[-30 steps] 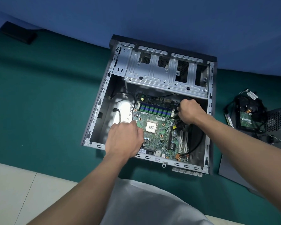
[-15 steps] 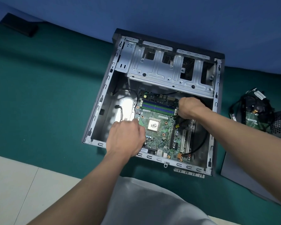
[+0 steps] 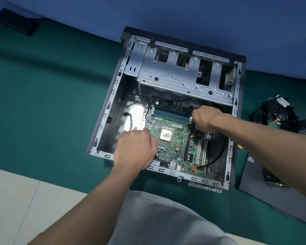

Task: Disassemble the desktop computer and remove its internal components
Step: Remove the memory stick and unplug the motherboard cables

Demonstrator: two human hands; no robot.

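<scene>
Both hands stay on the motherboard, which has not lifted yet

Over the last second almost nothing shifts except the view. The left hand [image 3: 136,149] keeps its fingers curled over the near-left edge of the motherboard [image 3: 168,122], apparently gripping it. The right hand [image 3: 204,119] remains closed at the right end of the memory slots [image 3: 171,114], and what it pinches is hidden. Judging by this, the board is still being freed, not carried out. It lies flat on the floor of the open case [image 3: 102,121], near the drive cage [image 3: 175,75]. It is a green board with its bare processor [image 3: 166,135] at the centre and a black cable [image 3: 219,152] still looping along its right side. Removed parts [image 3: 276,114] lie well apart on the right of the green mat [image 3: 42,85].
</scene>
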